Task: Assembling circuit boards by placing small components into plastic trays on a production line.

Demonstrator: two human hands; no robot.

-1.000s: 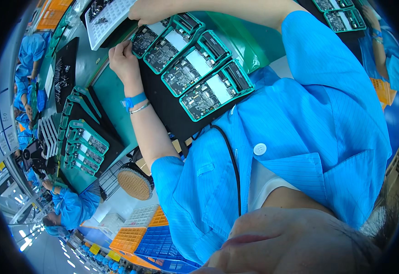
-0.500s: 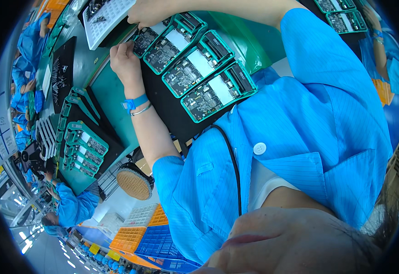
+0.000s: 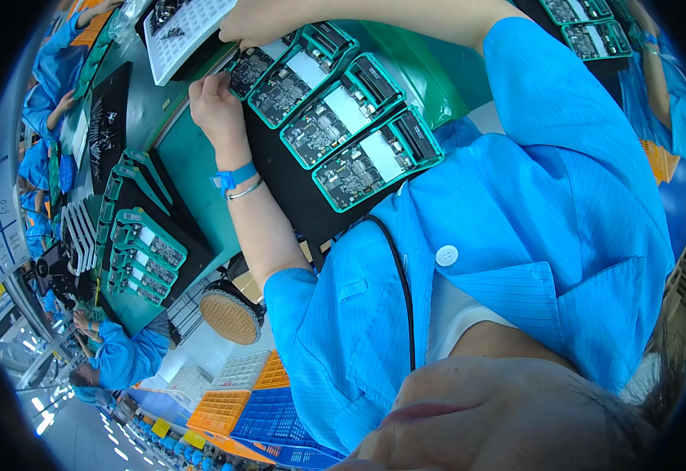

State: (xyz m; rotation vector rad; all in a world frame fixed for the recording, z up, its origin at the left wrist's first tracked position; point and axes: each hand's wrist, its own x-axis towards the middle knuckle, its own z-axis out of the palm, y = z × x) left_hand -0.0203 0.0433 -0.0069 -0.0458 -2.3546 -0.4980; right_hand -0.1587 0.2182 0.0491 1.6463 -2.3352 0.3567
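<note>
Blue short-sleeved smock (image 3: 531,204), white button (image 3: 446,255), blue wristband (image 3: 234,177), thin bracelet (image 3: 245,190).

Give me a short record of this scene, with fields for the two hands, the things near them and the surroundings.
left hand: fist closed beside the farthest green-framed circuit board
right hand: over the same board, at the white perforated tray
row: four green-framed boards on a black mat
wrist: blue band
clothing: blue coat
nearby: other workers in blue
</note>
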